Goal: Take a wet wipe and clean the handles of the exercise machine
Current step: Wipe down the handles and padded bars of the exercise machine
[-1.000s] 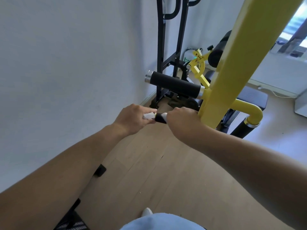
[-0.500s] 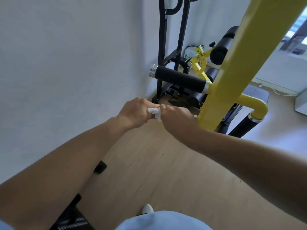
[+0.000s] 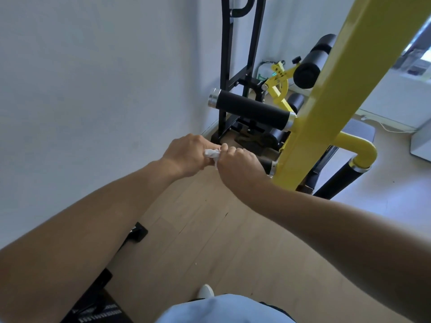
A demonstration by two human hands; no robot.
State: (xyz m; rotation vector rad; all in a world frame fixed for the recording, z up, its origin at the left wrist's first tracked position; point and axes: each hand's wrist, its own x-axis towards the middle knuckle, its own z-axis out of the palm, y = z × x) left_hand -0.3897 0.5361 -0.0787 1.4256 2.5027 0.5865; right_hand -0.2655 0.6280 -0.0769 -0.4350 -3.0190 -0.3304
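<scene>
A crumpled white wet wipe (image 3: 211,153) is pinched in my left hand (image 3: 186,157), at the free end of the machine's lower black handle. My right hand (image 3: 240,166) is wrapped round that lower handle (image 3: 266,162), and only a short dark stub by the silver collar shows next to the yellow post (image 3: 326,94). My two hands touch, with the wipe bunched between them. Above them, a longer black upper handle (image 3: 251,109) with a silver end cap sticks out to the left, bare. A third black grip (image 3: 338,180) hangs from a yellow elbow at the lower right.
A white wall runs close along the left. A black upright frame (image 3: 233,66) and black foam rollers (image 3: 310,64) stand behind the handles. A black base foot (image 3: 137,231) lies on the wooden floor (image 3: 210,229) under my left forearm. My foot shows at the bottom.
My left hand with the wipe has closed in against my right hand, covering the black handle end that showed between them a second ago. Both hands sit a little lower.
</scene>
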